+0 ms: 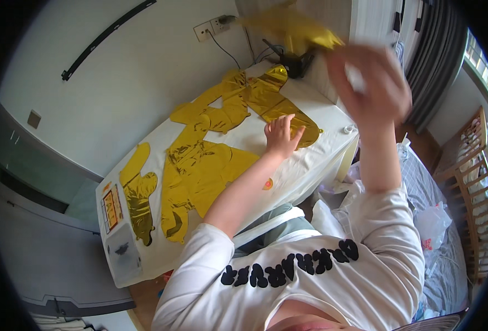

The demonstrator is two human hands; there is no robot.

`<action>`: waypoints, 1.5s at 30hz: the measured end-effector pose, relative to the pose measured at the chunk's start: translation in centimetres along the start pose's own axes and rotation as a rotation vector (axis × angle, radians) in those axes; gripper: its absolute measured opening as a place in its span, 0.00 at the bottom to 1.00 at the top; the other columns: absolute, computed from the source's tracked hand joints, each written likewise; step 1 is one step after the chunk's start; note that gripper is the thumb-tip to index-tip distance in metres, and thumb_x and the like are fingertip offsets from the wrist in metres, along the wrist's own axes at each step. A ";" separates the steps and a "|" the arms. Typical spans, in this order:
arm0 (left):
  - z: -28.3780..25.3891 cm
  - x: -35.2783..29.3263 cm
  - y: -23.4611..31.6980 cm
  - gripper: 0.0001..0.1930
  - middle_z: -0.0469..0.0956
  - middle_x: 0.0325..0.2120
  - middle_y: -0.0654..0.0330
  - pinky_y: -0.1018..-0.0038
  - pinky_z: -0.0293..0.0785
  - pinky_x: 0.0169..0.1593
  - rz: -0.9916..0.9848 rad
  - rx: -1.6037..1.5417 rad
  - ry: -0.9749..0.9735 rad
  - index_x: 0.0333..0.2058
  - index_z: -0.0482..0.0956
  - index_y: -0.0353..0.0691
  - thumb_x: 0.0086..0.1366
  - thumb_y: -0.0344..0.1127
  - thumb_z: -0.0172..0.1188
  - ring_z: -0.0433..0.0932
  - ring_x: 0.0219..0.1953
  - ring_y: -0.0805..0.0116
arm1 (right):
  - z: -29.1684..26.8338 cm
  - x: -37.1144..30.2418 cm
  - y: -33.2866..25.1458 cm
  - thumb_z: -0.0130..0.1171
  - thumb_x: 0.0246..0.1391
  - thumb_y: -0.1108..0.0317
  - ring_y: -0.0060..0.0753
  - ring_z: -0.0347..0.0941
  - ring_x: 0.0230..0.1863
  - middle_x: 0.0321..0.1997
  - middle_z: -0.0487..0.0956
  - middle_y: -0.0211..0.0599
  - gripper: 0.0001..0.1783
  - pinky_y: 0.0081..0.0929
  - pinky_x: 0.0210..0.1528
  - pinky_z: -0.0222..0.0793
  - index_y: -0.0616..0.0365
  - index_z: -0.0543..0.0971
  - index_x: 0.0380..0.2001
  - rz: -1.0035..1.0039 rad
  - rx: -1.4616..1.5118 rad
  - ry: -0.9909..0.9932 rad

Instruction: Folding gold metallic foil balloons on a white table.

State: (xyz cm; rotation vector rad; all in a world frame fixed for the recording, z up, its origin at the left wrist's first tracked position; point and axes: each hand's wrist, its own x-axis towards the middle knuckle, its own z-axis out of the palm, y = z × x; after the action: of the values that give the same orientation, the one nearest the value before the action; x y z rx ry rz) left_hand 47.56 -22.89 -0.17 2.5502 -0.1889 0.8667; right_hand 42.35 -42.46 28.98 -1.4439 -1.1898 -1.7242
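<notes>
Gold foil balloons [200,165], flat and shiny, lie all over the white table [305,171]. Our left hand [281,135] rests on one flat gold balloon [280,107] near the far end of the table, fingers spread and pressing down, not gripping. Our right hand [374,83] is up in the air above that end of the table, closed on another gold foil balloon [293,27]; it looks blurry. A clear plastic packet [123,251] sits at the near end of the table.
</notes>
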 end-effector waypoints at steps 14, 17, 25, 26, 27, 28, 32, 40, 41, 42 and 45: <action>-14.8 -0.9 6.7 0.45 0.83 0.43 0.56 0.46 0.72 0.62 -0.402 -2.730 -0.717 0.75 0.56 0.55 0.69 0.78 0.39 0.84 0.44 0.56 | -5.9 -14.5 -8.8 0.75 0.54 0.65 0.40 0.82 0.43 0.43 0.86 0.36 0.10 0.35 0.48 0.76 0.59 0.87 0.33 0.643 1.280 -0.944; -13.7 -5.6 9.6 0.36 0.79 0.30 0.58 0.64 0.82 0.38 -0.288 -2.550 -0.779 0.68 0.64 0.36 0.77 0.61 0.42 0.81 0.30 0.65 | -4.4 -16.8 -8.3 0.72 0.59 0.66 0.36 0.82 0.46 0.41 0.87 0.38 0.09 0.32 0.50 0.76 0.61 0.87 0.35 0.882 1.657 -1.256; -17.3 -11.5 20.2 0.26 0.78 0.26 0.61 0.80 0.74 0.28 -0.122 -1.938 -1.158 0.51 0.75 0.36 0.78 0.58 0.50 0.78 0.22 0.75 | 2.1 -19.7 -11.0 0.26 0.73 0.30 0.28 0.78 0.49 0.47 0.84 0.31 0.46 0.32 0.51 0.72 0.57 0.84 0.50 1.152 1.766 -1.850; -16.8 -11.7 21.1 0.25 0.78 0.26 0.61 0.80 0.72 0.28 -0.100 -1.952 -1.199 0.50 0.76 0.36 0.78 0.57 0.51 0.77 0.22 0.76 | 3.0 -21.1 -12.8 0.23 0.71 0.28 0.28 0.76 0.52 0.50 0.84 0.33 0.49 0.31 0.54 0.70 0.57 0.84 0.52 1.078 1.860 -1.821; -16.6 -11.8 21.8 0.24 0.79 0.24 0.62 0.83 0.67 0.24 -0.072 -1.974 -1.198 0.47 0.77 0.36 0.78 0.56 0.51 0.77 0.20 0.78 | 3.8 -21.9 -14.4 0.20 0.69 0.25 0.28 0.75 0.55 0.52 0.84 0.34 0.52 0.30 0.58 0.68 0.57 0.83 0.54 0.999 1.950 -1.786; -16.5 -11.8 22.0 0.24 0.79 0.24 0.62 0.83 0.67 0.24 -0.076 -1.977 -1.186 0.47 0.77 0.36 0.78 0.56 0.51 0.77 0.20 0.78 | 4.1 -19.3 -15.4 0.21 0.68 0.24 0.30 0.72 0.60 0.56 0.82 0.35 0.53 0.31 0.63 0.66 0.57 0.82 0.57 0.997 1.814 -1.863; -17.1 -11.9 22.7 0.21 0.78 0.22 0.62 0.83 0.66 0.24 -0.038 -1.982 -1.114 0.44 0.78 0.36 0.78 0.52 0.53 0.74 0.19 0.79 | 4.4 -17.0 -18.5 0.28 0.67 0.23 0.35 0.71 0.63 0.58 0.81 0.38 0.51 0.34 0.69 0.62 0.56 0.73 0.67 0.868 1.597 -2.034; -17.8 -12.8 23.3 0.17 0.79 0.23 0.62 0.82 0.67 0.26 -0.073 -1.964 -1.058 0.42 0.79 0.35 0.77 0.46 0.54 0.73 0.21 0.79 | 2.9 -17.8 -20.0 0.38 0.68 0.26 0.36 0.73 0.65 0.69 0.72 0.40 0.49 0.35 0.69 0.64 0.53 0.59 0.75 1.446 1.989 -2.066; -17.7 -12.9 23.3 0.16 0.79 0.23 0.62 0.82 0.67 0.26 -0.070 -1.970 -1.042 0.42 0.79 0.35 0.76 0.44 0.55 0.74 0.21 0.79 | 2.9 -18.0 -20.7 0.40 0.67 0.27 0.36 0.71 0.67 0.70 0.71 0.39 0.49 0.35 0.69 0.63 0.52 0.56 0.76 1.664 2.131 -1.980; -17.6 -13.0 23.4 0.15 0.79 0.24 0.62 0.82 0.67 0.26 -0.067 -1.976 -1.029 0.41 0.79 0.35 0.75 0.42 0.55 0.74 0.22 0.79 | 3.1 -18.3 -21.7 0.51 0.69 0.36 0.36 0.69 0.69 0.69 0.72 0.36 0.45 0.37 0.69 0.63 0.52 0.56 0.76 1.863 2.197 -1.844; -17.1 -13.4 23.1 0.12 0.79 0.25 0.62 0.82 0.69 0.27 -0.080 -2.002 -0.998 0.43 0.79 0.34 0.74 0.39 0.56 0.75 0.22 0.78 | 3.1 -17.2 -21.2 0.64 0.64 0.45 0.34 0.68 0.68 0.72 0.69 0.36 0.50 0.38 0.69 0.64 0.57 0.53 0.77 1.872 2.079 -1.632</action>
State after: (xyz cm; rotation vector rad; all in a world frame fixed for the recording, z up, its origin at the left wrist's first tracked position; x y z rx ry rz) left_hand 21.45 -36.07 12.12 0.7530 -0.7244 -0.6283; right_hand 29.45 -32.38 6.85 -0.8989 -0.5569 1.8542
